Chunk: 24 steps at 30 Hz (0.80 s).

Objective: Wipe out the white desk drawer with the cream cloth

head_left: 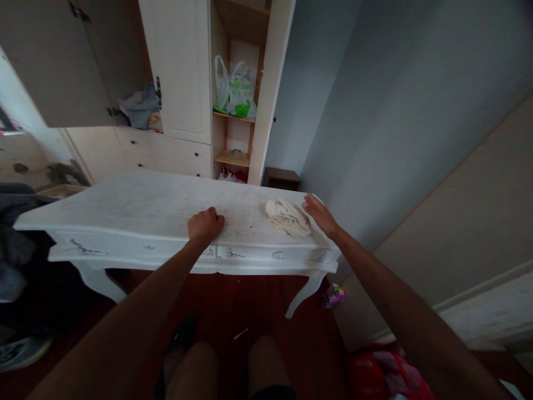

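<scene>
A crumpled cream cloth (288, 218) lies bunched on the right part of a white table (166, 194). The tabletop has greyish smudges and a small dark speck. My right hand (318, 212) is just right of the cloth, at the table's right end, with its fingers stretched out and nothing in them. Left of the cloth, my left hand (205, 223) is closed in a fist at the table's front edge; nothing shows in it. A clear stretch of tabletop separates this fist from the cloth.
Behind the table stands a white wardrobe (183, 66) with open doors; plastic bags (241, 94) sit on its shelf. A grey-blue wall (400, 128) rises at the right. Below are a small colourful box (333, 295) and a red bag (375, 375). Dark clothes (16, 222) lie at left.
</scene>
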Tool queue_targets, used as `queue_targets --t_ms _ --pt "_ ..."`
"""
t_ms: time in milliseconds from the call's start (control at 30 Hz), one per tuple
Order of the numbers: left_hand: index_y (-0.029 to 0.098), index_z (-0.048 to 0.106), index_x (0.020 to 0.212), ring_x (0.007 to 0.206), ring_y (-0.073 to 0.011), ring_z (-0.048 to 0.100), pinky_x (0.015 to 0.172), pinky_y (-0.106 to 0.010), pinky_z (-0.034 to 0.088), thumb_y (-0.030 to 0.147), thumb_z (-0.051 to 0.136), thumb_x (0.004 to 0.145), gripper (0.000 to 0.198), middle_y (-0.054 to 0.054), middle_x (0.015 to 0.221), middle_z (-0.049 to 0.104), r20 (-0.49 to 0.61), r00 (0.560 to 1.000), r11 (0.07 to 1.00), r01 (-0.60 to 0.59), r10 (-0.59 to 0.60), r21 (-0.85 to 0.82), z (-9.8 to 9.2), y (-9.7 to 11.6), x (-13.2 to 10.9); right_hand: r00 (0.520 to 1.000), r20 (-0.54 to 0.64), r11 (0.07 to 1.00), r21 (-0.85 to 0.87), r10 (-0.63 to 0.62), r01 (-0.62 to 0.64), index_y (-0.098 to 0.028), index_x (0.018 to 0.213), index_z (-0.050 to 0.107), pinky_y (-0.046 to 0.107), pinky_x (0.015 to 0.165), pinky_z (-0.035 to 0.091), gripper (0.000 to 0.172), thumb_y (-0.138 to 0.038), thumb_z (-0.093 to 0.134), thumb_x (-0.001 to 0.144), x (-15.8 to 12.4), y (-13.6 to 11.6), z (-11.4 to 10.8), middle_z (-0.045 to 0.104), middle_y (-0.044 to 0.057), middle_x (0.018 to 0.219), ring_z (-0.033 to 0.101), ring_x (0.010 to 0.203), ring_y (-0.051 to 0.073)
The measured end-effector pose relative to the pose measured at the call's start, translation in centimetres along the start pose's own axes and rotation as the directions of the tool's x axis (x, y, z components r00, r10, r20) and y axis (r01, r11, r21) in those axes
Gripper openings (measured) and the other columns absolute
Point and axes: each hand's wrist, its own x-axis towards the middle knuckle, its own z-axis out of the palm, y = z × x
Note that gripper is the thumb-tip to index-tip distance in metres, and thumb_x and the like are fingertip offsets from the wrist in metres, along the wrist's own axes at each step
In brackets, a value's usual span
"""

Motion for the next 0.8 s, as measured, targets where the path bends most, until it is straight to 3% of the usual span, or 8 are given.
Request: queue_targets --t_ms 100,167,267,333,433,667,800 --pt "0.018 0.073 0.111 0.100 -0.0337 0.071 0.084 -0.044 0.052 0.039 0.044 0.092 0.040 -0.019 0.107 0.075 -0.004 1.000 1.000 0.003 -0.003 0.003 0.0 0.0 0.1 0.984 -0.173 0.998 0.056 0.048 -0.038 -0.023 0.112 0.075 0.048 0.108 0.049 0.063 -0.076 0.069 0.079 -0.5 1.6 -2.2 0.073 0.012 0.131 0.064 0.126 0.030" --pt "0.018 0.073 0.110 0.099 -0.0336 0.071 0.084 -0.044 0.052 0.039 0.044 0.093 0.040 -0.019 0.107 0.075 -0.001 1.000 1.000 0.004 -0.004 0.004 0.0 0.0 0.1 0.952 -0.269 0.988 0.085 0.144 -0.126 -0.021 0.090 0.076 0.041 0.087 0.058 0.051 -0.071 0.069 0.080 -1.0 2.9 -3.2 0.079 0.010 0.104 0.072 0.101 0.026" --pt "0.018 0.073 0.110 0.099 -0.0342 0.071 0.084 -0.045 0.052 0.039 0.043 0.092 0.040 -0.020 0.107 0.075 0.003 1.000 1.000 -0.003 0.003 0.008 -0.2 0.0 0.0 0.868 -0.373 0.940 0.217 0.328 -0.262 -0.020 0.066 0.067 0.029 0.056 0.050 0.045 -0.062 0.068 0.082 -1.9 4.8 -4.0 0.073 0.006 0.069 0.064 0.062 0.017" --pt "0.017 0.072 0.109 0.099 -0.0345 0.071 0.083 -0.045 0.051 0.038 0.042 0.093 0.040 -0.020 0.107 0.075 0.005 1.000 1.000 -0.009 0.009 0.015 -0.2 0.1 0.0 0.822 -0.430 0.920 0.285 0.373 -0.268 -0.022 0.056 0.059 0.026 0.048 0.043 0.045 -0.058 0.069 0.081 -2.4 5.7 -4.0 0.064 0.002 0.054 0.052 0.048 0.013" --pt "0.017 0.072 0.108 0.099 -0.0349 0.071 0.083 -0.045 0.052 0.038 0.042 0.092 0.040 -0.020 0.107 0.075 0.009 1.000 1.000 -0.004 0.004 0.025 -0.3 0.2 -0.1 0.821 -0.469 0.937 0.276 0.326 -0.215 -0.023 0.050 0.052 0.027 0.045 0.037 0.044 -0.053 0.071 0.077 -2.8 6.3 -3.7 0.056 -0.001 0.046 0.044 0.042 0.011" --pt "0.019 0.073 0.103 0.101 -0.0353 0.071 0.083 -0.044 0.052 0.038 0.045 0.091 0.036 -0.018 0.106 0.076 -0.026 0.999 1.000 0.024 -0.024 -0.020 -0.3 0.0 -0.3 0.844 -0.497 0.977 0.156 0.204 -0.144 -0.024 0.047 0.053 0.028 0.048 0.035 0.044 -0.057 0.064 0.074 -3.5 6.6 -3.6 0.053 -0.001 0.045 0.042 0.044 0.012" --pt "0.020 0.072 0.102 0.100 -0.0337 0.071 0.082 -0.042 0.052 0.037 0.045 0.092 0.034 -0.017 0.103 0.076 -0.074 0.996 0.997 0.040 -0.046 -0.072 -0.3 -0.1 -0.6 0.830 -0.527 0.984 0.083 0.179 -0.159 -0.025 0.047 0.053 0.029 0.049 0.033 0.043 -0.057 0.059 0.075 -3.6 6.8 -3.6 0.045 -0.003 0.041 0.040 0.044 0.013"
